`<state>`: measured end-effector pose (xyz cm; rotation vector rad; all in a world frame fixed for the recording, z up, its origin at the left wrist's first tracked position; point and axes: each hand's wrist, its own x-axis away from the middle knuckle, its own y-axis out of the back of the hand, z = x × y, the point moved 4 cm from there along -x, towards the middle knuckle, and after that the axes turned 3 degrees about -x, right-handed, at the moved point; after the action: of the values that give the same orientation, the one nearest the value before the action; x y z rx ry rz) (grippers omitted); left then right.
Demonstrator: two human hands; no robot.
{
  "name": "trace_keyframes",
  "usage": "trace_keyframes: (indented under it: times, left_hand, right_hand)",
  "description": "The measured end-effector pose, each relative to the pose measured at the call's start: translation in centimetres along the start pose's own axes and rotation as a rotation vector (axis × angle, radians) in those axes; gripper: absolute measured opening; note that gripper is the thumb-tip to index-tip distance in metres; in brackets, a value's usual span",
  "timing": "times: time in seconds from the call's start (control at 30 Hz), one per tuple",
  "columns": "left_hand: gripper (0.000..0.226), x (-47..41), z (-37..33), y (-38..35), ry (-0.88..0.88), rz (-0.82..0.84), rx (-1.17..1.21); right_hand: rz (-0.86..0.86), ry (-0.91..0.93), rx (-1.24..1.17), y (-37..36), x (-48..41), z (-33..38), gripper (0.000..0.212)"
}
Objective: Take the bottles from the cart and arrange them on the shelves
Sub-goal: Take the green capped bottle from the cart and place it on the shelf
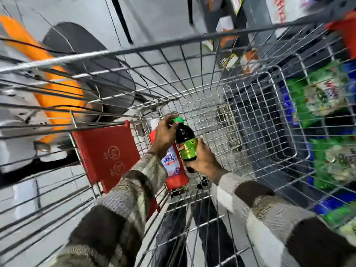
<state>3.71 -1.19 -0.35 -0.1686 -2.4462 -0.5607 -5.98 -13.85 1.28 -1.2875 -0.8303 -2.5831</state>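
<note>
Down inside the wire cart (192, 60), both hands close on a dark bottle (185, 140) with a green cap: the left hand (165, 134) has its grip near the neck, the right hand (204, 158) wraps the base. A red cleaner bottle (176, 170) lies just behind it on the cart floor.

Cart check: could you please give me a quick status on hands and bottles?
Left hand at the dark bottle neck; right hand grips its base. Red cleaner bottle waits in the cart. Nothing blocking the lift.
</note>
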Motion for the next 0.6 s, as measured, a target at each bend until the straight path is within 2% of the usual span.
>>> trace_keyframes:
  times: [0.1, 0.3, 0.4, 0.5, 0.6]
  left_hand:
    - [0.021, 1.9, -2.9, 1.3, 0.05, 0.042, 0.197]
    - [0.02, 9.6, -14.7, 5.7, -0.083, 0.077, 0.488]
    - [0.012, 14.2, -21.4, 7.7, -0.186, 0.219, 0.516]
    - [0.011, 18.9, -28.0, 9.2, -0.3, 0.352, 0.509]
    - [0.014, 22.8, -33.0, 10.2, -0.382, 0.382, 0.467]
  right_hand:
    - [0.104, 0.054, -0.092, 2.8, 2.4, 1.9, 0.089]
    - [0.235, 0.149, -0.412, 10.7, 12.7, 8.5, 0.08]
    - [0.239, 0.247, -0.619, 14.3, 18.5, 10.8, 0.071]
    - [0.257, 0.365, -0.825, 16.9, 24.4, 13.0, 0.088]
    - [0.24, 0.471, -0.969, 18.7, 29.6, 15.1, 0.096]
